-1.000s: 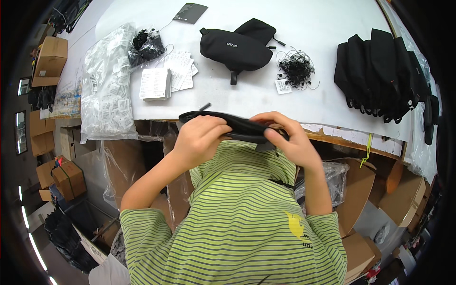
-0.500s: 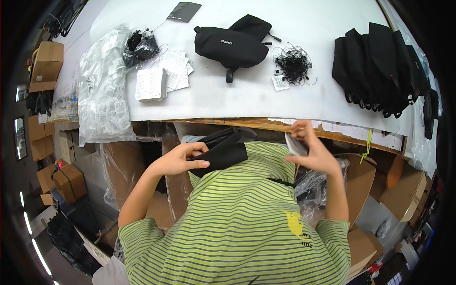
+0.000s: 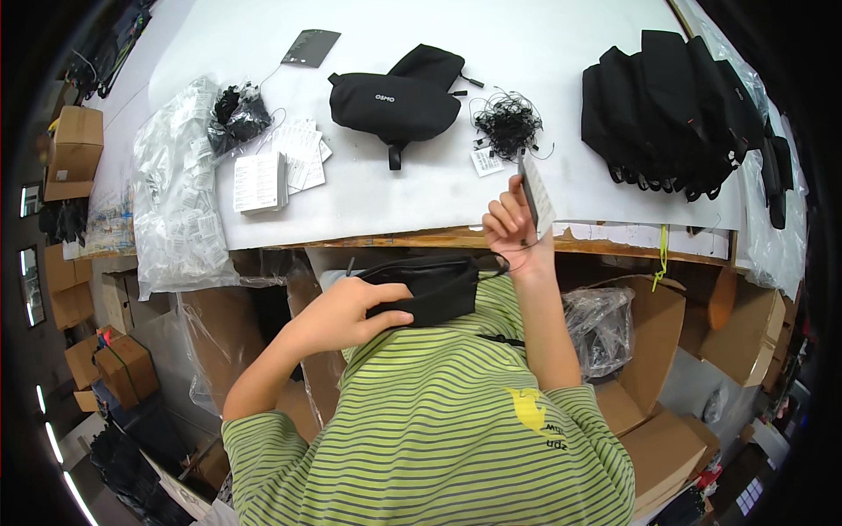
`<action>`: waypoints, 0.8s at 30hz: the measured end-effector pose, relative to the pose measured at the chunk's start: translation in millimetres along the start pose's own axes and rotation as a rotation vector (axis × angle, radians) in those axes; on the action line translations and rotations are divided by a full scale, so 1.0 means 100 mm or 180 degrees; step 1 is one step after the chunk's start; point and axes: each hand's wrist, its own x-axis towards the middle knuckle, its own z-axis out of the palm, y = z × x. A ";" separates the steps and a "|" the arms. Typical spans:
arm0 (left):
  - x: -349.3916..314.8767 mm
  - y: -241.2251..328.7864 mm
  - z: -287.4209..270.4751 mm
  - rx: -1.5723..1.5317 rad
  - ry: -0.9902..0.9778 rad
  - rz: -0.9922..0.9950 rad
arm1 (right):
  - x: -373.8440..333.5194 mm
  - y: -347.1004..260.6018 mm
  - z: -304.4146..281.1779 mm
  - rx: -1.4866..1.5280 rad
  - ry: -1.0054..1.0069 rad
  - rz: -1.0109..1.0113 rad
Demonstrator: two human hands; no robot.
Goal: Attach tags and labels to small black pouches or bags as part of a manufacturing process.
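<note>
At my waist, a black fabric pouch [image 3: 445,302] is gripped at its left end by my left hand [image 3: 349,314]. The thumb lies on its near face, and the other fingers reach over the top edge into the opening. My right hand [image 3: 516,230] is raised in front of the table edge, pinching a hang tag [image 3: 540,200] with a pale printed face and a dark edge. A thin black cord loops between the pouch's right end and my right wrist; whether it joins the tag I cannot tell.
On the white table [image 3: 368,206] lie two black bags [image 3: 395,105], a tangle of black cords [image 3: 507,123], stacked cards [image 3: 260,182], a plastic bag of labels [image 3: 180,193] and a pile of black pouches [image 3: 667,114]. Cardboard boxes [image 3: 653,351] stand below the table.
My right hand has risen toward the table and turned, bringing the tag upright. The pouch has shifted right with my left hand still on it. The whole view has swung slightly.
</note>
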 end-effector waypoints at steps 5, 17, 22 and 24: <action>0.04 0.00 0.02 -0.0003 -0.0027 0.0104 | -0.01 0.01 0.16 -0.0630 0.0214 -0.0409; 0.17 0.06 -0.06 0.0641 -0.0118 0.0656 | -0.14 -0.10 0.29 -0.2596 0.0196 -0.1732; 0.30 0.21 0.04 0.0937 0.0390 0.1162 | -0.51 -0.20 0.68 -0.6504 -0.0771 -0.1182; 0.42 0.22 0.15 0.0986 0.0688 0.1552 | -0.61 -0.18 0.66 -0.7333 -0.1194 -0.1230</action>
